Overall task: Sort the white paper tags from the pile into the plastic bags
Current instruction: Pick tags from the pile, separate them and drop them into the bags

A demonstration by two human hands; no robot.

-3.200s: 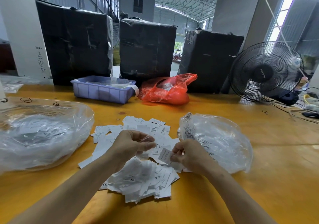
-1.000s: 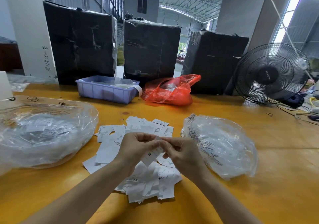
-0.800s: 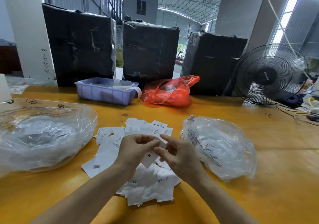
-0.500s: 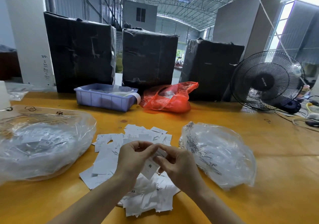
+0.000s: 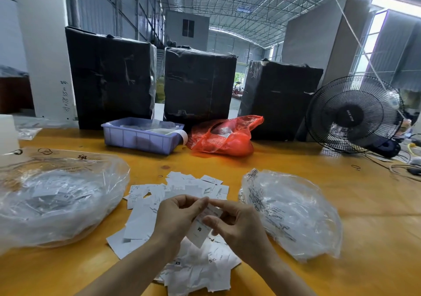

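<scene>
This is a warehouse or factory hall: a high steel-truss roof (image 5: 239, 6) spans a long open shed. Three big black-wrapped bales (image 5: 198, 83) stand behind a yellow wooden worktable (image 5: 376, 204) (pen marks on its top), with a plastic parts bin (image 5: 141, 137) and a floor fan (image 5: 353, 115).

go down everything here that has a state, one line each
left hand: pinching the tag
right hand: pinching the tag
tag: marked M, held above the pile
pile: loose, spread on the table
left bag: holds tags
right bag: crumpled, contents unclear
fan: cannot tell if running
</scene>
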